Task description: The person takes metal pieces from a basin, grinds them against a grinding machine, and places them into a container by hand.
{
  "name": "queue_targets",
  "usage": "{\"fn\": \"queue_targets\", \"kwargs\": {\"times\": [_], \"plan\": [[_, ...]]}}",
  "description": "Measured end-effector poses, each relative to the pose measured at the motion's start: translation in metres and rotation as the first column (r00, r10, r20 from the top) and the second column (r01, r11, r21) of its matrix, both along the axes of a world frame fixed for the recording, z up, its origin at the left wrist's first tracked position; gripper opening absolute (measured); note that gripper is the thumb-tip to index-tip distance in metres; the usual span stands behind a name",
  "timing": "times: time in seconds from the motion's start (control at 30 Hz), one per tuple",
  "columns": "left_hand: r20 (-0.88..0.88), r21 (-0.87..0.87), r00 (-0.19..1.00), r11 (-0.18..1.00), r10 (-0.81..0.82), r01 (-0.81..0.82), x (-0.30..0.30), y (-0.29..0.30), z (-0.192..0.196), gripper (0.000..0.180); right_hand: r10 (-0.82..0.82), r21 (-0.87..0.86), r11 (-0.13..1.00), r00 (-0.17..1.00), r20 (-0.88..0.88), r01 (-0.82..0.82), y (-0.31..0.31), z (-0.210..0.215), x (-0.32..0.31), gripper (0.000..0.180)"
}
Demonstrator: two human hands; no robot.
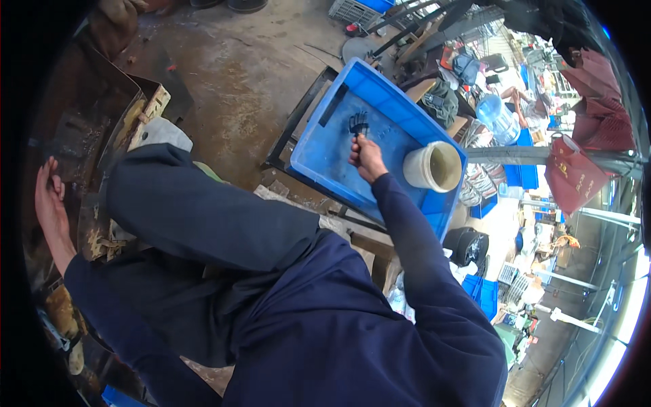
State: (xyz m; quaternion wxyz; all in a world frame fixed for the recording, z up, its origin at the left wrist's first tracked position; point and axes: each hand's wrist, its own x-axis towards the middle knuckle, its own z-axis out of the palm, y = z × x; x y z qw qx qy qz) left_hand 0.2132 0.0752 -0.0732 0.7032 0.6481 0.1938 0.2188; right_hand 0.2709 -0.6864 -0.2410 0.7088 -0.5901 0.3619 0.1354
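My right hand point(368, 159) reaches over a shallow blue plastic tub point(330, 150). Pinched in its fingers is a small black piece with several short prongs point(358, 124); its exact kind is too small to make out. Inside the tub, to the right of that hand, a whitish plastic bucket point(419, 169) leans with its mouth toward the right. My left hand point(52, 203) is far off to the left, fingers stretched out, by a dark, worn surface point(64, 129). Nothing shows in it.
A dark metal frame point(279, 144) stands under the tub. Left of my bent leg is a worn metal-edged piece point(154, 102). A grey crate point(354, 13) sits at the back. To the right are a clear water jug point(498, 119), a red cloth point(576, 175) and heaped goods.
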Motion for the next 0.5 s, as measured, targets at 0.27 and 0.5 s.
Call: {"fn": "queue_targets", "kwargs": {"times": [0.27, 0.5], "plan": [[-0.052, 0.081, 0.998, 0.996, 0.038, -0.033, -0.012, 0.017, -0.009, 0.034, -0.106, 0.039, 0.994, 0.994, 0.015, 0.105, 0.041, -0.053, 0.073, 0.03], [-0.051, 0.101, 0.998, 0.994, 0.038, -0.033, -0.006, 0.002, -0.004, 0.034, 0.131, -0.236, 0.96, 0.988, -0.082, -0.147, 0.032, -0.046, 0.107, 0.045]]}}
